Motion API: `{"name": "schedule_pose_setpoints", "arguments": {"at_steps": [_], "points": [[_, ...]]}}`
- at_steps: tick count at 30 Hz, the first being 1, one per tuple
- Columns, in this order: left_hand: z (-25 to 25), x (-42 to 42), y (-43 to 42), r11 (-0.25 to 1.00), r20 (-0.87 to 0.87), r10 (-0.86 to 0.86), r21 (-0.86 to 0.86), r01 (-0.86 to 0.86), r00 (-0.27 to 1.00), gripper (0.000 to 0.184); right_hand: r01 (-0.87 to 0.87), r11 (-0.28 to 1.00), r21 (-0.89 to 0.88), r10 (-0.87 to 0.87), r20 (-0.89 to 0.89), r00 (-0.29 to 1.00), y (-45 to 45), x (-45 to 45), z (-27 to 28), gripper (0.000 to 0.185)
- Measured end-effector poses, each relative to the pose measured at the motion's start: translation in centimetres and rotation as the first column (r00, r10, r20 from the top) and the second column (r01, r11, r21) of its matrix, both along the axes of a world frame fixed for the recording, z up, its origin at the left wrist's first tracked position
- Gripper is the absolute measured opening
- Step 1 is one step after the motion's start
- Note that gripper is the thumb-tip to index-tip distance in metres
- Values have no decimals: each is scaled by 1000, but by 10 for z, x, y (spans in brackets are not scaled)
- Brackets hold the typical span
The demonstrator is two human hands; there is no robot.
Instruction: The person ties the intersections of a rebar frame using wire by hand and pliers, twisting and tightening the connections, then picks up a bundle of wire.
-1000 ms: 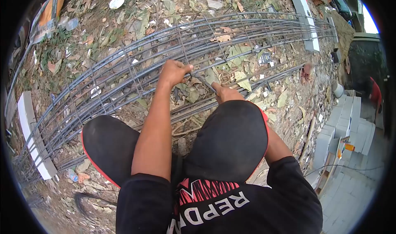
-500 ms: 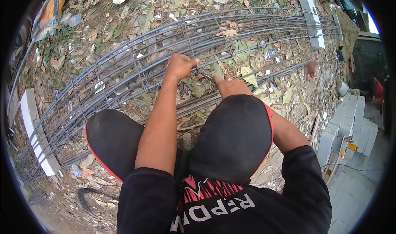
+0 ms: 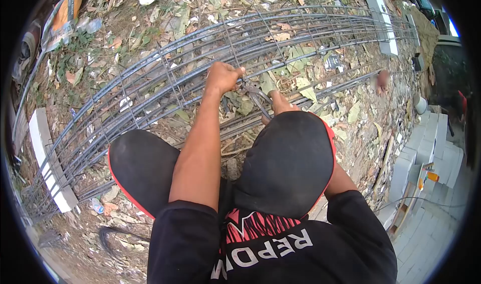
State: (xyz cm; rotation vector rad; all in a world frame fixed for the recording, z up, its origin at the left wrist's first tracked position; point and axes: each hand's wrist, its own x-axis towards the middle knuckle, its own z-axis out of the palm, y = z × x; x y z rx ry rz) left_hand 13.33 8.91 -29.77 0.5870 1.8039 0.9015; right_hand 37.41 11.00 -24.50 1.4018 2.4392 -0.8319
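Observation:
My left hand [image 3: 223, 78] is closed at the near side of the rebar cage [image 3: 175, 79], its thumb toward the pincers' jaws. What lies inside its fingers is hidden. My right hand [image 3: 280, 104], partly covered by my right knee, grips the spread handles of metal pincers [image 3: 256, 92]. The pincers' jaws point at the bar beside my left hand. Long steel bars of the cage curve across the view, with thin square stirrups around them.
White blocks prop the cage at left [image 3: 46, 159] and right [image 3: 383, 21]. Loose bars [image 3: 240, 126] lie near my knees. Dry leaves and rubble cover the ground. Black wire [image 3: 107, 239] lies lower left; pale blocks [image 3: 421, 133] are stacked at right. Part of a person [image 3: 462, 103] shows far right.
My right hand has drawn back and lower behind the knee, and the pincers now show more fully with their handles apart. My left hand stays at nearly the same spot.

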Motion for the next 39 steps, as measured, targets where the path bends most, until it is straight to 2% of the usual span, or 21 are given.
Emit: {"name": "schedule_pose_setpoints", "arguments": {"at_steps": [1, 3, 4, 5, 6, 9, 11, 12, 14, 17, 19, 21, 22, 24, 28, 31, 32, 33, 34, 36, 39], "points": [[-1, -1, 1, 1000, 11, -4, -3, 4, 1000, 35, -150, 946, 288, 166, -31, 986, -7, 4, 2, 70], [-2, -3, 2, 1000, 20, -1, -1, 1, 1000, 35, -154, 930, 333, 172, -22, 985, 3, 6, 11, 71], [-2, -1, 1, 1000, 41, 7, -13, -6, 999, 35, -142, 987, -79, 140, -24, 990, 19, 3, 14, 61], [-1, 0, 0, 1000, 60, 13, -25, -11, 998, 35, -102, 873, -476, 109, -12, 994, 28, 2, 19, 52], [-1, 1, -1, 1000, 59, 10, -23, -8, 998, 35, -100, 874, -475, 106, -14, 994, 25, 6, 31, 52], [1, -3, 2, 1000, 22, 21, -4, -21, 1000, 36, -183, 899, -397, 47, -329, 943, 20, 6, 50, 60], [-1, -2, 0, 1000, 47, 19, 6, -19, 999, 36, -228, 961, -156, 237, 43, 970, 19, 2, 30, 68], [-2, 0, -1, 1000, 47, 13, 2, -14, 999, 36, -223, 962, -160, 232, 43, 972, 13, 1, 23, 68], [-1, -3, 2, 1000, 24, -2, -14, 3, 1000, 36, -243, 969, 35, 223, 290, 931, 8, -6, 12, 83], [6, 0, 1, 1000, -14, 4, -3, -4, 1000, 36, -261, 963, 72, 219, 363, 906, 0, -13, 21, 86], [6, 0, 0, 1000, -27, -5, -10, 5, 1000, 37, -212, 977, 29, 185, 389, 902, -2, -19, 36, 77], [8, 0, 2, 1000, -40, -14, -7, 14, 999, 38, -194, 981, -14, 194, 153, 969, 5, -11, 38, 52], [11, -1, 3, 1000, -16, -11, 2, 12, 1000, 37, -192, 981, -10, 191, 150, 970, 10, -7, 34, 52], [13, -1, 3, 1000, 2, -12, 10, 12, 1000, 37, -247, 955, 162, 224, 146, 964, 16, 6, 9, 31], [14, -4, 5, 1000, 74, 27, 2, -27, 997, 36, -284, 887, 364, 329, -68, 942, 30, 17, -25, 27], [14, -1, 4, 998, 90, 55, 3, -56, 994, 36, -230, 922, 310, 257, -49, 965, 20, 6, -12, 31], [14, 0, 3, 997, 107, 71, 10, -73, 992, 36, -137, 991, 2, 136, 76, 988, 18, -4, 5, 37], [13, -1, 4, 998, 104, 68, 10, -70, 992, 36, 12, 969, -245, 58, 274, 960, 15, -14, 23, 43], [11, 0, 4, 998, 103, 67, 1, -68, 992, 36, 98, 915, -391, 18, 281, 959, 12, -15, 21, 44], [8, 1, 3, 998, 102, 67, -7, -67, 993, 35, 66, 833, -549, -66, 20, 998, 10, 3, -6, 46], [6, 0, 0, 999, 117, 40, 13, -41, 992, 35, 53, 810, -584, -133, -95, 987, 13, 10, -19, 48]]}}
